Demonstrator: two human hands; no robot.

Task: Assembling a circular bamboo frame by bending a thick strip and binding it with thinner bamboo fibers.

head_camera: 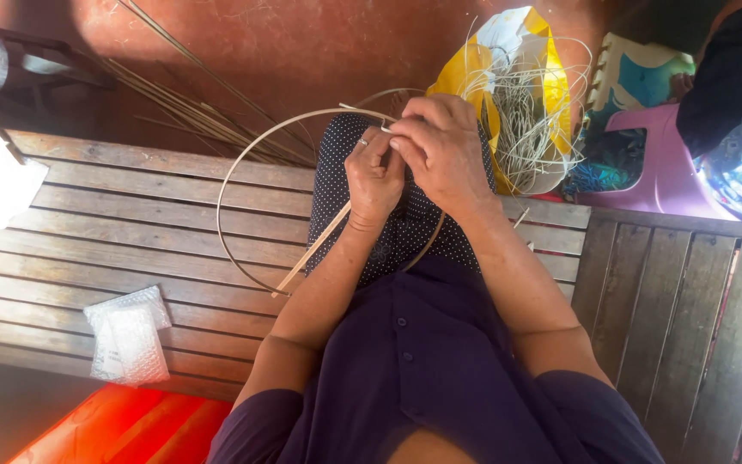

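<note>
Hoop (232,163) rim pinched by both hands: left hand (374,176), right hand (441,146) fingers closed on it. Best keep grip tight.

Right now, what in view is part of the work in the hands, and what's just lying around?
In use:
- left hand and right hand, pinching at the top of the hoop
- thin cane hoop
- flat strip under the left hand
- bag of thin strands, likely supply

Lying about:
- bubble wrap on the wooden bench
- loose sticks on the floor
- pink plastic stool
</note>
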